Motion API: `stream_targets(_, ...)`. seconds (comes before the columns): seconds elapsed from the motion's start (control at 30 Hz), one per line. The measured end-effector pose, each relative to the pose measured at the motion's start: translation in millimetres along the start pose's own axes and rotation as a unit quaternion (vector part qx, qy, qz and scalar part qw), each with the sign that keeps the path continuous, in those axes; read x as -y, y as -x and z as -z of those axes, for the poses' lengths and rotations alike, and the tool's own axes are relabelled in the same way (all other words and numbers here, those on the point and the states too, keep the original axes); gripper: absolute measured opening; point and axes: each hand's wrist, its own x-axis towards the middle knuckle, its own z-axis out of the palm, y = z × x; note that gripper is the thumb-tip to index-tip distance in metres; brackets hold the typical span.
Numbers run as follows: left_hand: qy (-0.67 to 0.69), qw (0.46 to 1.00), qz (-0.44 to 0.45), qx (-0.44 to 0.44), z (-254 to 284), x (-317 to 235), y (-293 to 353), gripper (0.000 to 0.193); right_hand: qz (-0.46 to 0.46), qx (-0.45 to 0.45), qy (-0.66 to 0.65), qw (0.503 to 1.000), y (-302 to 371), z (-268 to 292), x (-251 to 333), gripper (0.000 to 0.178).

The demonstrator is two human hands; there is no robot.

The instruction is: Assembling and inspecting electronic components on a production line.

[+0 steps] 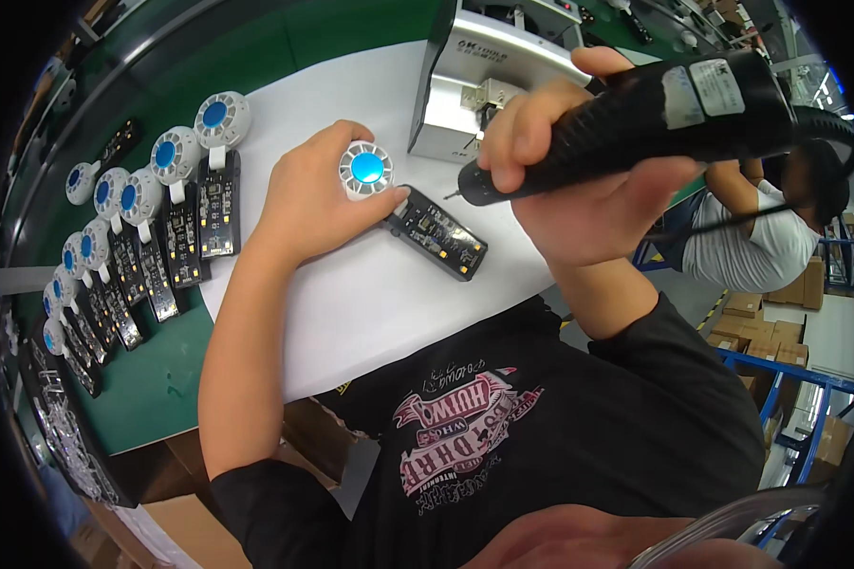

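My left hand (318, 194) is closed round the white round head of a small fan unit (366, 168) with a blue centre. From that head a black circuit-board body (443, 234) reaches to the lower right, over the white sheet. My right hand (579, 190) grips a black electric screwdriver (636, 119), held tilted with its thin bit pointing left. The bit's tip is apart from the fan unit, a little above and right of its board. A cable runs from the screwdriver's rear end.
Several similar fan units (219, 204) lie in rows on the green table (176, 375) at the left. A silver screw-feeder box (479, 71) stands at the back of the white sheet (323, 332). A tray of clear parts (71, 431) is at far left. Another person (745, 228) sits at right.
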Motion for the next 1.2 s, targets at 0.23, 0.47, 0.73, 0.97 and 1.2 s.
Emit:
stream_targets(0.23, -0.001, 1.0, -0.009, 0.006, -1.5, 6.1, -2.3, 0.05, -0.047, -0.012, 0.042, 0.998, 5.6, 0.7, -24.6, 0.09)
stream_targets(0.47, 0.005, 1.0, -0.005, 0.001, -3.4, 10.8, -4.1, 0.047, -0.073, -0.024, 0.033, 0.997, 3.5, 5.0, -32.2, 0.087)
stream_targets(0.73, 0.014, 0.999, -0.032, -0.012, -7.5, 11.1, -9.3, 0.047, -0.061, 0.022, 0.041, 0.997, -0.3, 14.4, -37.3, 0.084)
stream_targets(0.97, -0.004, 1.0, -0.024, -0.008, -6.3, 8.8, -2.2, 0.049, 0.109, 0.006, 0.051, 0.993, -19.1, 31.8, 11.0, 0.08)
stream_targets(1.2, 0.002, 1.0, -0.028, -0.002, -3.9, 4.0, -0.4, 0.05, 0.055, -0.071, 0.254, 0.963, -14.4, 23.3, 4.1, 0.081)
